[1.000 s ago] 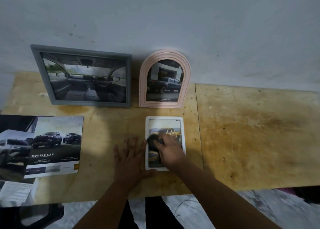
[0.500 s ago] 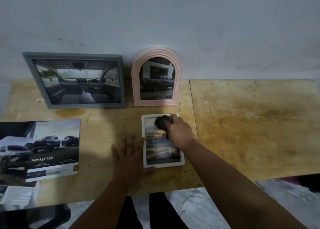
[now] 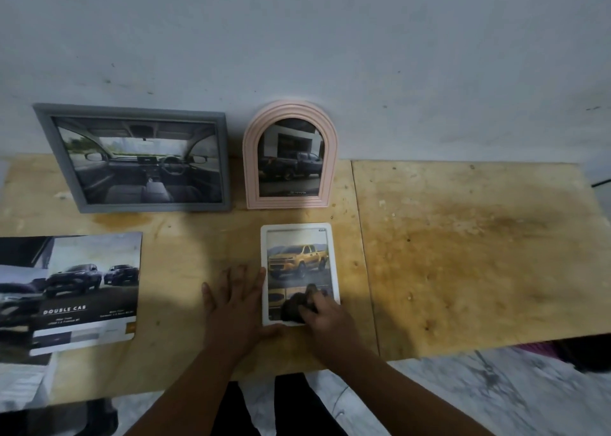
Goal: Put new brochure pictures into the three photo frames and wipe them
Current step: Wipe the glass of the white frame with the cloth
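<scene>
Bare plywood tabletop. Small white rectangular photo frame, yellow-truck picture inside, lies flat just in front of the pink arched frame. Left hand, fingers flat, braces its left edge. Right hand grasps dark wadded cloth on the lower glass. Advice: overlap light strokes, cover corners, keep the brace firm.

I see a stained plywood bench, made of two boards with a seam between them. At its back edge, a grey frame and a pink arched frame stand against the wall. A white frame lies flat near the front. My left hand rests flat beside it. A car brochure lies at far left.
</scene>
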Demonstrator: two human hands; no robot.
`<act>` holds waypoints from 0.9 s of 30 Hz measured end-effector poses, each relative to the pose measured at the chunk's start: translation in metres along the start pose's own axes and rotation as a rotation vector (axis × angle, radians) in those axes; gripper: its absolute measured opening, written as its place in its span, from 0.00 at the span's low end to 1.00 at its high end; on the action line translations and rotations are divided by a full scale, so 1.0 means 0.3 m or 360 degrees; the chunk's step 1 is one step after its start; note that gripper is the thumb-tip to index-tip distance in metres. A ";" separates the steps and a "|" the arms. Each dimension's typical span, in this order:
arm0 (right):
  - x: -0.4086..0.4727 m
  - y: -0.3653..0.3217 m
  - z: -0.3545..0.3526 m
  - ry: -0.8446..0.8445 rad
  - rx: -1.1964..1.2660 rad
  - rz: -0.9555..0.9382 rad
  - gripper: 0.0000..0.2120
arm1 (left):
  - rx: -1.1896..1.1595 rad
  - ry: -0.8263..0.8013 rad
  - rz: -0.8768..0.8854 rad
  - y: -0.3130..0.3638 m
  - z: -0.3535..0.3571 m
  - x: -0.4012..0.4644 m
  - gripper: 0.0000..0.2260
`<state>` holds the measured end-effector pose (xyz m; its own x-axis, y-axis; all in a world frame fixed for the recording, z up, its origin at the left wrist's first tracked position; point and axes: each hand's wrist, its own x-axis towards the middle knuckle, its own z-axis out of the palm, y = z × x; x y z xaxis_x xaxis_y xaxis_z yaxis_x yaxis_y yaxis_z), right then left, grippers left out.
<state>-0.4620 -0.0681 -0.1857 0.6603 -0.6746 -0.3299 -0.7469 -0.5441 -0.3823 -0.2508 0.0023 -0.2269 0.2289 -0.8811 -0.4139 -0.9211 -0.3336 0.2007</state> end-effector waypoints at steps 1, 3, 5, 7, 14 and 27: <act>0.016 -0.019 0.000 0.0002 0.0126 0.0016 0.14 | 0.0008 -0.0006 -0.0003 0.001 -0.005 0.001 0.55; 0.050 -0.041 -0.031 -0.0095 0.0348 0.0091 0.16 | 0.0025 -0.0033 -0.0020 0.003 -0.014 0.000 0.55; 0.070 -0.026 -0.083 -0.0249 0.0477 0.0078 0.16 | 0.0021 -0.0069 -0.0023 0.002 -0.022 -0.005 0.55; 0.068 0.027 -0.150 -0.0294 0.0864 0.0257 0.13 | -0.0007 -0.0089 -0.0011 0.003 -0.035 -0.010 0.55; -0.052 0.303 -0.365 0.0082 0.2041 0.1148 0.14 | 0.0016 -0.0233 -0.0032 0.041 -0.098 -0.016 0.56; -0.061 0.245 -0.275 0.0346 0.0459 0.0856 0.26 | -0.0281 -0.0076 -0.0261 0.108 -0.198 -0.024 0.43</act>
<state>-0.5355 -0.1368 -0.1367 0.1463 -0.9178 -0.3692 -0.8978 0.0335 -0.4391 -0.2636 -0.0222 -0.1646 0.3519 -0.7949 -0.4943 -0.8024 -0.5281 0.2779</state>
